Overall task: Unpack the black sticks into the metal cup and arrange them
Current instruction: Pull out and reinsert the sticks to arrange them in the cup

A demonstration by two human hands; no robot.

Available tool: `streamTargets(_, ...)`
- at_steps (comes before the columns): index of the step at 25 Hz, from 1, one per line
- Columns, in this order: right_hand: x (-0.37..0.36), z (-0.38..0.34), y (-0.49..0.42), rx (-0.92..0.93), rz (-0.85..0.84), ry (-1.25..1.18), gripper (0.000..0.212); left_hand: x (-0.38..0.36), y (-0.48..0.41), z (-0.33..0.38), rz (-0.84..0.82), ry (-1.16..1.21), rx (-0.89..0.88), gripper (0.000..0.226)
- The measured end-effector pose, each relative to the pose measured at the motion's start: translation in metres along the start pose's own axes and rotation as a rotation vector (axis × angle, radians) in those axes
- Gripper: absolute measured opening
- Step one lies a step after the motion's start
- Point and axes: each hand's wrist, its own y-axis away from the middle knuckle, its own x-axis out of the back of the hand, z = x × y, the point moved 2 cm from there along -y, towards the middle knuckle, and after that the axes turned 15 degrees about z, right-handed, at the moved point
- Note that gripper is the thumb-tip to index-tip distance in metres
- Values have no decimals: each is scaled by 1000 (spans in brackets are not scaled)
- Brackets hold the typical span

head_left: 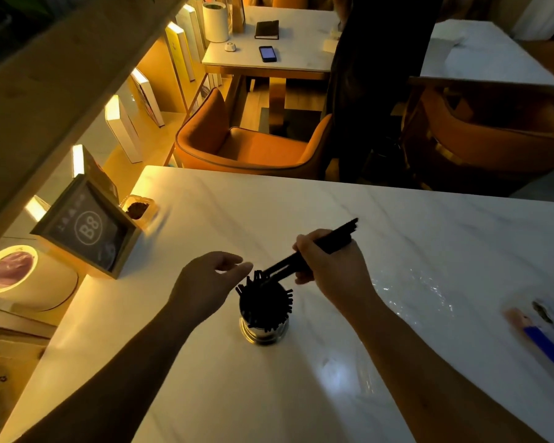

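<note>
A metal cup [263,332] stands on the white marble table [429,251], near its middle. Several black sticks [266,302] fill the cup and fan out over its rim. My right hand [330,266] is closed around a bundle of black sticks [336,238]; the bundle tilts down to the left, and its lower ends reach the cup's mouth. My left hand [211,282] hovers just left of the cup with its fingers apart, holding nothing.
Crumpled clear plastic wrap [410,292] lies right of the cup. A blue-and-pink packet [544,334] sits at the right edge. A framed B8 sign [90,228] and a small dish [138,209] stand at the table's left. An orange chair [247,145] lies beyond.
</note>
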Motion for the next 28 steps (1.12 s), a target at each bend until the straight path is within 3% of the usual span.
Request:
streamTargets(2, -6, 12, 8, 101, -76, 235, 19, -7, -13, -4, -30, -322, -172, 49)
streamTargets(4, -16, 24, 17, 143, -175, 418, 23, -23, -21, -2, -128, -441, -266, 61)
streamTargets(7, -22, 36, 22, 251, -247, 624, 54, -47, -30, 4, -216, -572, -387, 57)
streamTargets(9, -19, 42, 21, 255, -243, 632, 60, -55, -33, 6, -225, -637, -444, 43)
streamTargets(12, -17, 52, 19, 227, -256, 620, 50, -56, -35, 9, -202, -673, -510, 24)
streamTargets(18, -10, 58, 15, 190, -216, 646, 37, -24, -37, 39, -202, -616, -528, 16)
streamTargets(22, -6, 56, 8, 154, -194, 619, 24, 40, -49, 79, -155, -477, -485, 13)
streamTargets(24, -4, 54, 3, 143, -136, 572, 20, 80, -56, 87, -53, -325, -415, 6)
streamTargets(26, -2, 50, -1, 107, -96, 525, 22, 105, -57, 81, 97, -10, -260, 4)
streamTargets(28, -5, 45, -2, 35, -198, 446, 23, 102, -49, 64, 161, 404, 21, 7)
